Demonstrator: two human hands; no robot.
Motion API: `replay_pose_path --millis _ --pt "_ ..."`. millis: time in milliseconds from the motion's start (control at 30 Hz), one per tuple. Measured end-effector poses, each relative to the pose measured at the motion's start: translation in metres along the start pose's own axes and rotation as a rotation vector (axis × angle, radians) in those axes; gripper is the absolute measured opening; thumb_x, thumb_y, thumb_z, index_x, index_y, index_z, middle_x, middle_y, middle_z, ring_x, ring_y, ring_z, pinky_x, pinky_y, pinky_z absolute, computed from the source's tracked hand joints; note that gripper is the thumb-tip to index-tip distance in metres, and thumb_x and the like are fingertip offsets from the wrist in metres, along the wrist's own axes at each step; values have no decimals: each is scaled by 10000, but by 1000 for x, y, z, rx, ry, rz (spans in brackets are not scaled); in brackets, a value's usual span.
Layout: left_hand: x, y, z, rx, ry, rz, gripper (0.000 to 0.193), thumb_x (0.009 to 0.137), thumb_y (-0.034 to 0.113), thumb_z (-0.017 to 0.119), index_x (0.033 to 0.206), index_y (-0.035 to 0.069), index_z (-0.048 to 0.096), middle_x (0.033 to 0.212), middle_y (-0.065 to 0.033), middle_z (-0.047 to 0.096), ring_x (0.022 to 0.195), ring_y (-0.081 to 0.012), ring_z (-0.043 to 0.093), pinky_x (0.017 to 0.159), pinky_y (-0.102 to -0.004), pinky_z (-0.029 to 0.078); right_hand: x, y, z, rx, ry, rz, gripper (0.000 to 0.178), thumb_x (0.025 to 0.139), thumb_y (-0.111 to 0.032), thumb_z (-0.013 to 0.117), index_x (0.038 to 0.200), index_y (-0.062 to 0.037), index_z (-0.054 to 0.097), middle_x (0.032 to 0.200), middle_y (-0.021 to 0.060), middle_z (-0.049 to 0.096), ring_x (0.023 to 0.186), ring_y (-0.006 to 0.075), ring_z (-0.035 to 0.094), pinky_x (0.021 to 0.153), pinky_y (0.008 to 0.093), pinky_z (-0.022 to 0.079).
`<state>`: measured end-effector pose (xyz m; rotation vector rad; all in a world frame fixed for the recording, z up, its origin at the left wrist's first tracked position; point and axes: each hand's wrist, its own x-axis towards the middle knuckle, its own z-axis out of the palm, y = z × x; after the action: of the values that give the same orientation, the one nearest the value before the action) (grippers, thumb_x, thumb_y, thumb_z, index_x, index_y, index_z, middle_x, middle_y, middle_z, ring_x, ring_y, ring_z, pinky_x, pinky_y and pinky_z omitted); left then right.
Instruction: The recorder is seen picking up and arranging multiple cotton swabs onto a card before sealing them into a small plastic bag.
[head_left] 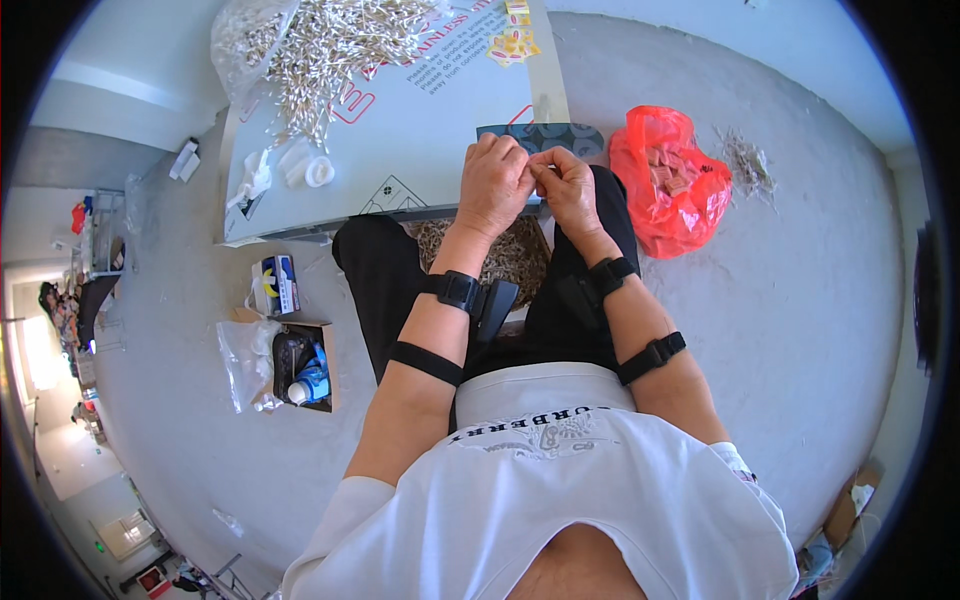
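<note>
My left hand (495,185) and my right hand (567,195) meet at the near right edge of the table, fingertips pinched together. Whatever they hold is too small and too covered by the fingers to name. Just behind them lies a dark teal sheet with round shapes (580,138). A large heap of thin sticks with white tips, like cotton swabs (335,60), spreads over the far left of the table. Below my wrists, between my knees, sits a container full of similar small brownish pieces (515,258), partly hidden by my forearms.
A red plastic bag (655,225) with small reddish packets stands right of my knee, beside scattered sticks (745,165). White rolls (318,172) and yellow-white packets (513,46) lie on the table (400,140). On the floor at left are a cardboard box (325,340) and a blue box (275,285).
</note>
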<state>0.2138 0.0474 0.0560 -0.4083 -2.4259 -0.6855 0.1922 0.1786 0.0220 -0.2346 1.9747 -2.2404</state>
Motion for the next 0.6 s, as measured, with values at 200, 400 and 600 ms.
replay_pose_path --millis 200,400,600 --pt "-2 -6 -7 46 3 58 123 688 15 636 714 52 521 776 -80 531 807 -292 522 724 -410 459 -1 2 2 -118 35 -57 50 872 -24 630 834 7 626 656 23 602 564 71 533 512 239 433" --pt "-22 -29 -34 42 -27 -7 110 673 17 628 713 51 531 732 -103 524 776 -314 518 676 -395 461 -10 -16 5 24 8 -12 10 882 -2 611 878 6 616 807 42 640 633 79 582 571 232 470" --pt "-27 -12 -63 -1060 23 -1165 397 890 374 674 875 -17 610 819 -111 653 677 -225 643 637 -338 554 -30 -71 0 120 -151 -142 64 898 53 563 899 0 599 1017 68 635 768 111 621 670 239 504"
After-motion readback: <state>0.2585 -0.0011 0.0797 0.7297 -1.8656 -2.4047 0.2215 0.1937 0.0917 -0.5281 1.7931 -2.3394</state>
